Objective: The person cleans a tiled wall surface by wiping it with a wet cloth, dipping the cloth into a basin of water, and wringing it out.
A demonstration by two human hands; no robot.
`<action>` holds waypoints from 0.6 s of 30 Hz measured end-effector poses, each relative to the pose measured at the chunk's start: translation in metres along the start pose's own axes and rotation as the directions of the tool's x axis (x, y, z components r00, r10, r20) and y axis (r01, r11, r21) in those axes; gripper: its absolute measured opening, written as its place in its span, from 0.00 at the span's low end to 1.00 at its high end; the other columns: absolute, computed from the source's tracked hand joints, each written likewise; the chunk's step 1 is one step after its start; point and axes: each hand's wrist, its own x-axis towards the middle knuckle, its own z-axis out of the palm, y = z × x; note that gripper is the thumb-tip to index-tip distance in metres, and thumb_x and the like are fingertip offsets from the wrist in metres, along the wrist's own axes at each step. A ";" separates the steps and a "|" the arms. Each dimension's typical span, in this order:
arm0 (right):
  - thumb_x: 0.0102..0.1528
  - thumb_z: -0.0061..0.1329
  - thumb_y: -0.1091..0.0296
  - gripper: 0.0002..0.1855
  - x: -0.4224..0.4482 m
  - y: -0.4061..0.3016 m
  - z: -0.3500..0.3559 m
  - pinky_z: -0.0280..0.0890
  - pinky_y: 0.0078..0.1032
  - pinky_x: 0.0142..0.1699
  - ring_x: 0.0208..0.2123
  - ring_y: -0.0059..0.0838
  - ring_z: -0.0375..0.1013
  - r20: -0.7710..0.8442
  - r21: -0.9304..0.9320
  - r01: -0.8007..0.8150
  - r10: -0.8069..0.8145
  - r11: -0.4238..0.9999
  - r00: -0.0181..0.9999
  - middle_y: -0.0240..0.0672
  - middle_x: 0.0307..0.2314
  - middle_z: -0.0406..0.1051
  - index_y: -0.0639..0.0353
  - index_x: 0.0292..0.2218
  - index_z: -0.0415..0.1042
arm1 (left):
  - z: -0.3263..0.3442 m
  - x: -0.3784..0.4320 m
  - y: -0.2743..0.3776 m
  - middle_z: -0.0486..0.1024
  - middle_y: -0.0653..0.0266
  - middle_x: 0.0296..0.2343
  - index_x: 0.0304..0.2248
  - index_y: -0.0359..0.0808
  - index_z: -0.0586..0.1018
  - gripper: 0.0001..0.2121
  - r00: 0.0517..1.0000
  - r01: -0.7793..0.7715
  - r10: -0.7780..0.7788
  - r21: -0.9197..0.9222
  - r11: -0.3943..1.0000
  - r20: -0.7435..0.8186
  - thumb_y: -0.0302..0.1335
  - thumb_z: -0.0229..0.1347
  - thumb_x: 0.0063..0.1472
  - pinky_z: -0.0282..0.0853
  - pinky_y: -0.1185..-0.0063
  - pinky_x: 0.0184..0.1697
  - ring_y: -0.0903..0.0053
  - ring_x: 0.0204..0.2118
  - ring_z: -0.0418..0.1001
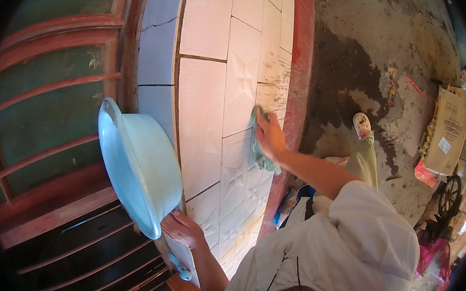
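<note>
My right hand (270,136) presses a damp-looking green cloth (266,161) against the white tiled wall (240,105) below the window sill. Its fingers bend over the cloth's upper end, and the rest hangs down in folds. Dark streaky stains (282,81) mark the tiles just beyond the cloth. A light blue plastic basin (156,152) stands on the bluish tiled sill (157,49), its opening turned away so its contents are hidden. By the near side of the basin is my left hand (183,230), touching it under the rim; its fingertips are hidden, so I cannot tell whether it grips.
Red-painted window bars (57,84) rise behind the sill. A small blue object (180,267) lies near the sill's near end. Along the wall's foot runs a red band (300,68). The concrete floor (350,15) has a wet patch (341,68); a cardboard box (447,129) stands farther right.
</note>
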 end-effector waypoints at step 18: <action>0.54 0.41 0.69 0.25 0.039 -0.022 -0.017 0.63 0.36 0.46 0.44 0.48 0.63 -0.131 -0.094 0.037 -0.049 0.995 0.990 0.48 0.46 0.59 0.45 0.54 0.60 | 0.001 -0.003 -0.001 0.67 0.39 0.35 0.36 0.26 0.71 0.17 1.000 0.003 -0.001 0.039 0.999 -0.030 0.34 0.39 0.64 0.57 0.60 0.42 0.46 0.37 0.62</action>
